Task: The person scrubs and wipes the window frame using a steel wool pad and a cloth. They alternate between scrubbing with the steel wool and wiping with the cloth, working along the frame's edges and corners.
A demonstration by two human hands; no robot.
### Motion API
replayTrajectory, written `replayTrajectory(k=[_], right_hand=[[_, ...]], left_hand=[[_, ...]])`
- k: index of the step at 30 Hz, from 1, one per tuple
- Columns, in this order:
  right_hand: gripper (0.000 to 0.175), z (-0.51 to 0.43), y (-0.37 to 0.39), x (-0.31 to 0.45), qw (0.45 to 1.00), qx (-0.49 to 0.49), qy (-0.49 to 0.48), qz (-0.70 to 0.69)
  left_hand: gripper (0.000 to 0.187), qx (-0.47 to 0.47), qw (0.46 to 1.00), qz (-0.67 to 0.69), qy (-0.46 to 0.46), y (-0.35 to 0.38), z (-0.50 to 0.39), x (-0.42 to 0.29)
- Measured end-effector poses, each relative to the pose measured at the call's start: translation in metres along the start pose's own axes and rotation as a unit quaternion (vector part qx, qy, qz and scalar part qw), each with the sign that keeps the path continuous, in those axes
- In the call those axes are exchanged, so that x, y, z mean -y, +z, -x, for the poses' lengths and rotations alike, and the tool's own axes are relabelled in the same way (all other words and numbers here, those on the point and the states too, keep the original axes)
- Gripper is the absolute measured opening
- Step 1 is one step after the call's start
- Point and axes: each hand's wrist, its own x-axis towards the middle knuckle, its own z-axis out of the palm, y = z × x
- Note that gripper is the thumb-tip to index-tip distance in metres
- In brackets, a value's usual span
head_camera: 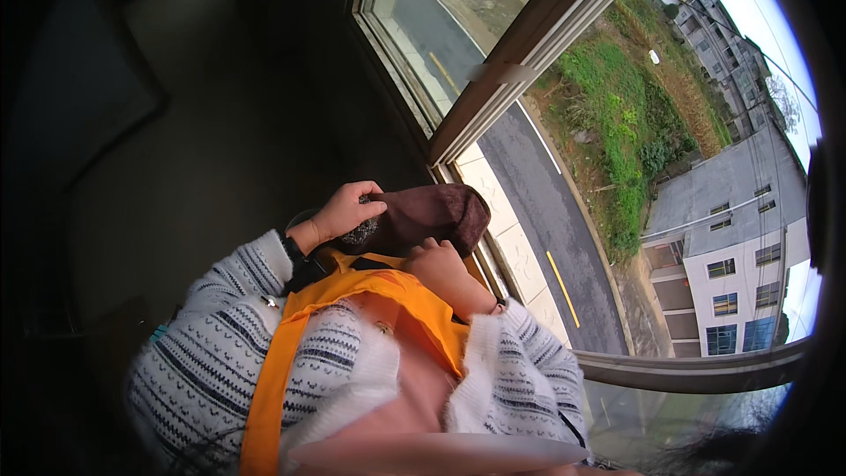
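Note:
A dark brown soft cloth item (429,205), rounded at its right end, lies across in front of my chest beside the window sill. My left hand (350,211) grips its left end, thumb on top, next to a grey speckled, sparkly patch (362,228). My right hand (441,268) is curled against the lower edge of the cloth; its fingertips are partly hidden, so whether it pinches the cloth is unclear. Below both hands, an orange apron (370,287) bunches up over my patterned white knit cardigan (231,344).
At my right, a sliding window with a brown frame (502,53) stands open above a tiled ledge (519,251). Beyond it are a road (548,198), a grassy slope (608,119) and buildings (733,258). The dark floor (198,165) spreads to the left.

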Motion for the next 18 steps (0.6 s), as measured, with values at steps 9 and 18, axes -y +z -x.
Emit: replayTrajectory(k=[9, 18], right_hand=[[0.022, 0.023, -0.036, -0.001, 0.999, -0.038, -0.029, -0.014], [0.012, 0.079, -0.025, -0.055, 0.671, -0.391, 0.13, -0.616]], left_hand=[[0.015, -0.021, 1.0, -0.002, 0.017, -0.002, 0.0, 0.001], [0.016, 0.004, 0.998, 0.063, 0.01, 0.003, -0.003, -0.009]])
